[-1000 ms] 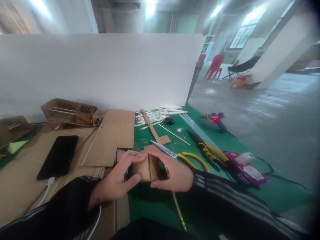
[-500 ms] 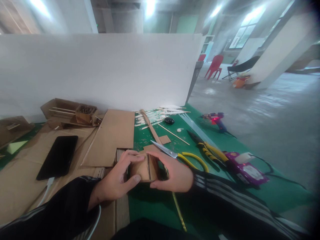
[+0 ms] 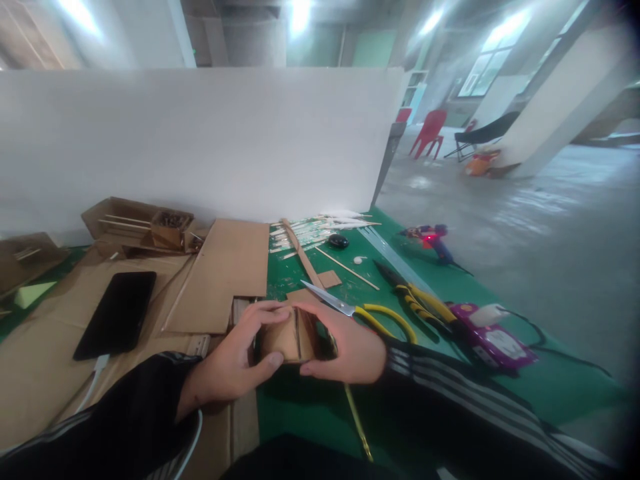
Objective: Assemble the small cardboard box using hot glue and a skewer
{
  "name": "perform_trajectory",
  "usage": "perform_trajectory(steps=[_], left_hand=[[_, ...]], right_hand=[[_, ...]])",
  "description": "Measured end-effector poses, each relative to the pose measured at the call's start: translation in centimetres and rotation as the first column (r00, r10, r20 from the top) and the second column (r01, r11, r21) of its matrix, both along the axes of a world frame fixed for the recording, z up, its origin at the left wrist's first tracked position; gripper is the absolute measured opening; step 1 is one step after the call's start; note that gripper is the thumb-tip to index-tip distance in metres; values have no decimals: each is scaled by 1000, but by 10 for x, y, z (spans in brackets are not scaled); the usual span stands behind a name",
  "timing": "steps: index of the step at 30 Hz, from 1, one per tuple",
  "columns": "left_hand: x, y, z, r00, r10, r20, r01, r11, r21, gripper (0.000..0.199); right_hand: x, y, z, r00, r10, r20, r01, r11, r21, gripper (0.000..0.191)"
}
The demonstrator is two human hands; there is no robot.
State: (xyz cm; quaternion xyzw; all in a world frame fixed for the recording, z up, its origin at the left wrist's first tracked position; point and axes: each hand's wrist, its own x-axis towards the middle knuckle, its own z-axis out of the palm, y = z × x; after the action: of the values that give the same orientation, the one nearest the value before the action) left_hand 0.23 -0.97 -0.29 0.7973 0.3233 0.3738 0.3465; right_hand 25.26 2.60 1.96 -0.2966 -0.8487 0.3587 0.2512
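Observation:
A small cardboard box [image 3: 281,339] with a dark seam across its top sits between my two hands. My left hand [image 3: 240,353] grips its left side, thumb at the near edge and fingers over the far edge. On the other side, my right hand [image 3: 350,347] is curved round the box with its thumb at the near right corner. The box's underside is hidden. Just beyond my right hand lie yellow-handled scissors [image 3: 385,321], blades pointing left. A thin yellowish rod [image 3: 357,423] sticks out below my right hand.
Long-nose pliers [image 3: 420,307] and a purple power strip [image 3: 493,340] lie to the right, a glue gun [image 3: 433,241] farther back. Thin wooden sticks [image 3: 310,237] are spread behind. Leftward, a phone [image 3: 117,313] rests on cardboard sheets [image 3: 220,267]. A white panel [image 3: 200,140] stands behind.

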Motion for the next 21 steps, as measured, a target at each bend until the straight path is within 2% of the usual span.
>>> perform_trajectory(steps=[11,21], left_hand=[[0,0,-5,998,-12,64,14,999,-37,55],[0,0,-3,1000,29,0,-29,999,25,55]], right_hand=[[0,-2,1,1000,5,-20,-5,1000,22,88],[1,0,0,1000,8,-2,-8,1000,22,90]])
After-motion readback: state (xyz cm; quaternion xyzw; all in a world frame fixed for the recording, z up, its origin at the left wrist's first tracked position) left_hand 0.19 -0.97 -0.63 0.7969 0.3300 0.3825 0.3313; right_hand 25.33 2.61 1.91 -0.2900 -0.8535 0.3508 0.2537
